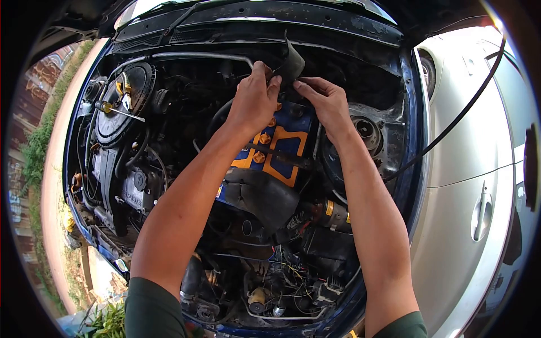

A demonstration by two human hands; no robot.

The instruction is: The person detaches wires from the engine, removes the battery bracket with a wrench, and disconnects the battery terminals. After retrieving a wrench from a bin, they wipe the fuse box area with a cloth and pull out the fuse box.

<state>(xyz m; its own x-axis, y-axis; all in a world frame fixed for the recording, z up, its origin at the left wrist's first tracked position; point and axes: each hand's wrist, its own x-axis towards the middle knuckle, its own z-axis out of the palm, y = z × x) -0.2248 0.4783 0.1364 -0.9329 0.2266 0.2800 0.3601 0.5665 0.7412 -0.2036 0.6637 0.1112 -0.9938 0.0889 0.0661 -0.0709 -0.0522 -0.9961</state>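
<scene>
Over the far end of a blue and orange battery (282,149), both hands are at a dark, flexible flap (292,63) that stands upright. My left hand (255,98) has its thumb and fingers pressed together at the flap's left side. At its lower right edge, my right hand (326,101) pinches with thumb and forefinger. What lies between the fingertips is too small to tell. A dark strap (279,155) crosses the battery, and a black rubber cover (262,197) lies over its near end.
A round air filter housing (125,104) at the left carries a screwdriver (121,111) and yellow-handled pliers (125,90). Loose wires (287,270) lie in the near part of the engine bay. A white car (462,203) stands close on the right, behind a hanging black cable (451,127).
</scene>
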